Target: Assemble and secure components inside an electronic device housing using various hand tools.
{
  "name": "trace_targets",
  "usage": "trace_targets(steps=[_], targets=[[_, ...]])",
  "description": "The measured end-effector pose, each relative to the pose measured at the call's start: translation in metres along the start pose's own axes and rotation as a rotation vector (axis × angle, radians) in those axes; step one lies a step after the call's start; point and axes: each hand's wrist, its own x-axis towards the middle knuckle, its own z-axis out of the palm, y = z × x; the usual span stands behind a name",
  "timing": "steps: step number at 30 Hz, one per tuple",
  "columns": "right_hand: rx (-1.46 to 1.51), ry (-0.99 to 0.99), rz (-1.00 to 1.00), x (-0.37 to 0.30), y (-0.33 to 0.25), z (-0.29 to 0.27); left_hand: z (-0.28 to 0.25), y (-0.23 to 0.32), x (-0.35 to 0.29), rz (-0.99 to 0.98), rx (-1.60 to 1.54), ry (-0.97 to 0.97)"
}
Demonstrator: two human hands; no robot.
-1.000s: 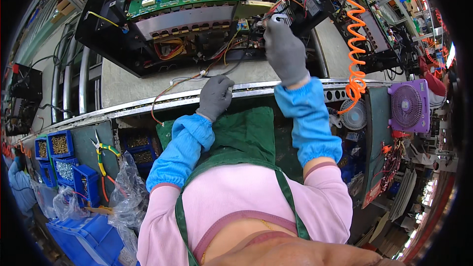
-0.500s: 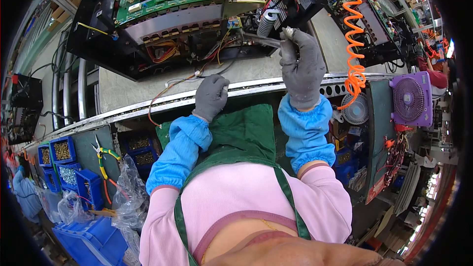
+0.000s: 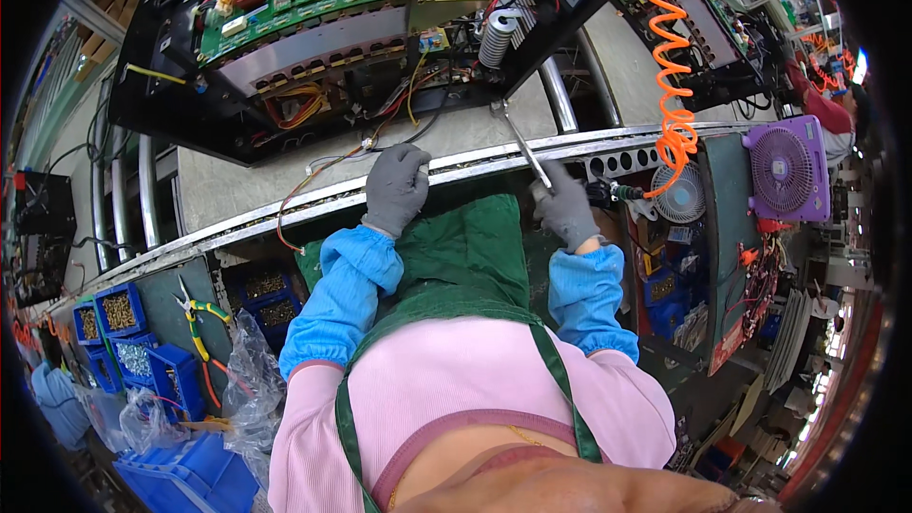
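The right hand, in a grey glove, is closed around the handle of a slim metal wrench whose head points up toward the open black chassis. The left hand rests curled on the metal bench edge, fingers pinching a wire bundle. Bare grey benchtop lies between chassis and edge; an orange coiled hose hangs to the right.

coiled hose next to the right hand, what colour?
Orange: the coiled hose hangs beside the right hand, which holds a metal tool. Clearest in the head view.
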Motion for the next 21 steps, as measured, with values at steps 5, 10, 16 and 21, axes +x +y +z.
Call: trace_targets(steps=[5, 10, 16, 21], targets=[[0.139, 0.019, -0.128, -0.014, 0.017, 0.020, -0.001, -0.001, -0.001, 0.038, -0.022, 0.002], [-0.242, 0.421, -0.444, 0.014, 0.012, 0.046, -0.002, -0.002, -0.002, 0.019, -0.001, -0.023], [-0.303, 0.529, -0.360, 0.029, 0.027, 0.067, 0.002, 0.005, 0.004, 0.065, -0.012, -0.035], [-0.115, 0.463, -0.144, 0.036, 0.032, 0.087, 0.008, -0.006, 0.000, 0.130, 0.046, -0.029]])
